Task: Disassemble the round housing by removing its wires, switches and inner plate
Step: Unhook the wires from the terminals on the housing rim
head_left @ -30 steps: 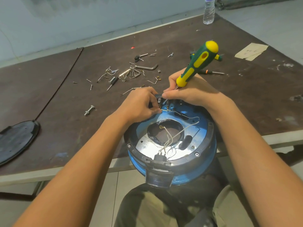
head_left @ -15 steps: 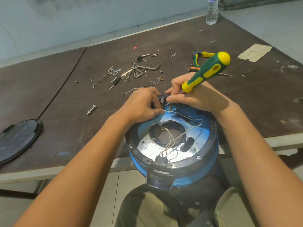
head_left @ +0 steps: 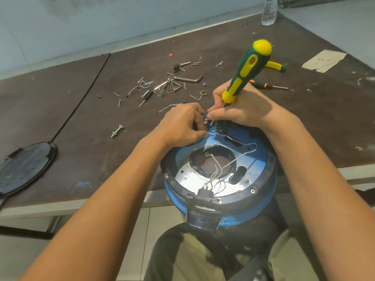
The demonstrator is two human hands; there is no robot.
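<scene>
A round blue housing (head_left: 269, 191) with a black rim rests on my lap against the table's front edge. Inside lies a shiny metal inner plate (head_left: 188, 175) with a central hole, and white wires (head_left: 219, 169) run across it to a black switch (head_left: 206, 192) at the near rim. My left hand (head_left: 182, 126) pinches a white wire end at the far rim, beside a small terminal block (head_left: 206, 121). My right hand (head_left: 243, 110) grips a green and yellow screwdriver (head_left: 247, 69), handle tilted up; its tip is hidden among my fingers at the terminal block.
Loose screws, bits and an Allen key (head_left: 190, 79) lie scattered on the brown table (head_left: 81, 128) beyond my hands. A bolt (head_left: 117, 131) sits to the left, a black round cover (head_left: 24, 169) at the far left. Pliers (head_left: 276, 66), a small screwdriver (head_left: 269, 86), paper (head_left: 324, 60) and a bottle (head_left: 268, 13) lie at right.
The screwdriver handle has swung more upright after leaning to the right. My left hand keeps its pinch on the wire at the far rim. The housing has not moved.
</scene>
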